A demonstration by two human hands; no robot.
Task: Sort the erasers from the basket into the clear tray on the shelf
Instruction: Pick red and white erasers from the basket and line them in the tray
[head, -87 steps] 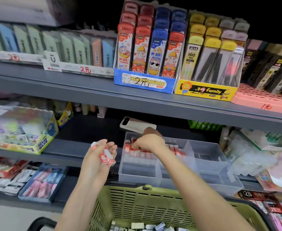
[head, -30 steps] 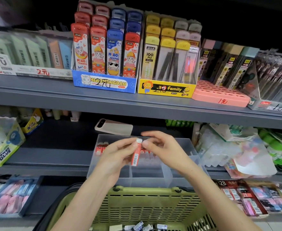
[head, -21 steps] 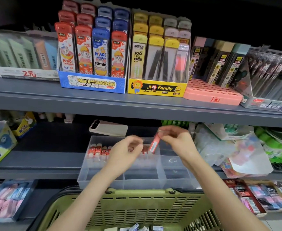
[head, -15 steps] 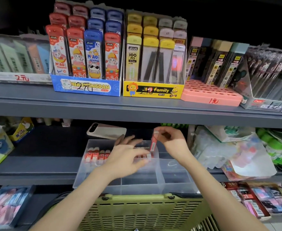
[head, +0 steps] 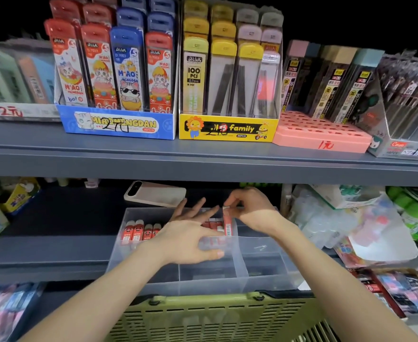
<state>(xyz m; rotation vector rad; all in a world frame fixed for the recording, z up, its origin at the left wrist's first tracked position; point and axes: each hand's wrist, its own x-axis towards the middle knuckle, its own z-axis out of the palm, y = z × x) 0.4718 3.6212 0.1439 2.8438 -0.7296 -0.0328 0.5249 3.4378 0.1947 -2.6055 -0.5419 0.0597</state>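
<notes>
Grip was a pinch: my right hand [head: 249, 213] held the red eraser [head: 227, 225] by its white top, upright in the back row of the clear tray [head: 264, 265], centre frame. My left hand [head: 190, 239] lay spread beside it. Light, stiff, likely slick-sleeved; the ends seemed safest.

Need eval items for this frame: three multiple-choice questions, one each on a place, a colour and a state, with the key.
1. Where is the phone?
A. on the top shelf
B. behind the tray
C. inside the tray

2. What colour is the basket?
A. green
B. blue
C. red

3. What is the right hand doing?
A. open, empty
B. pinching an eraser
C. gripping the phone

Key:
1 B: it lies flat on the lower shelf past the tray's back wall.
2 A: its slatted wall is olive green.
3 B: the fingertips pinch the top of the red eraser, upright at the row's end.
</notes>
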